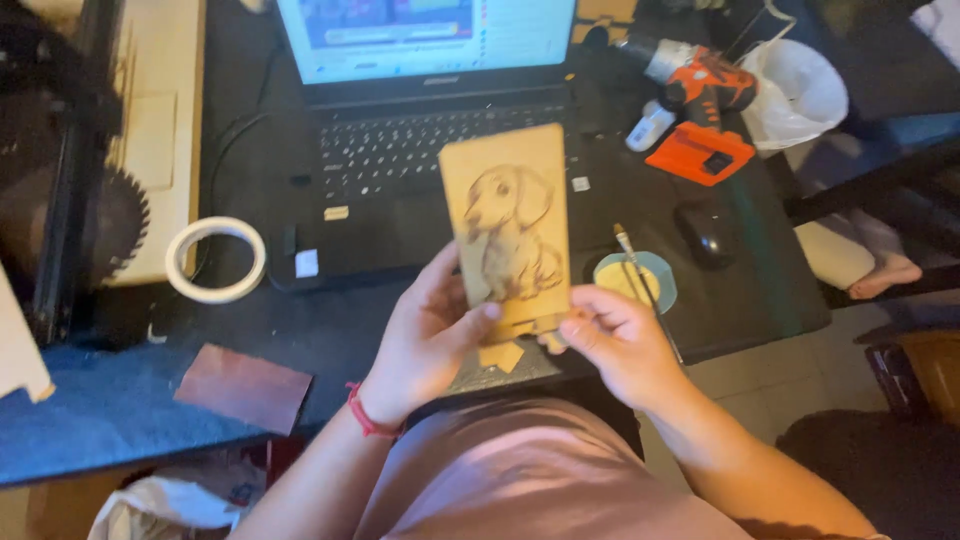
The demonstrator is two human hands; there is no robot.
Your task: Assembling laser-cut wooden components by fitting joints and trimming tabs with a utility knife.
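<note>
Both hands, left point(425, 335) and right point(615, 335), grip clamped on engraved wooden panel's point(508, 225) lower edges, above laptop point(400, 150).

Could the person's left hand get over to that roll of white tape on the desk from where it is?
Probably yes. The roll of tape lies in the open on the dark desk, left of the left hand, with nothing between them. But that hand grips the wooden dog panel, so it would need to let go first.

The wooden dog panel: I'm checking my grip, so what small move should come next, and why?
Probably steady the wooden panel with the left hand, since the right hand only pinches its bottom edge, above the laptop.
</note>
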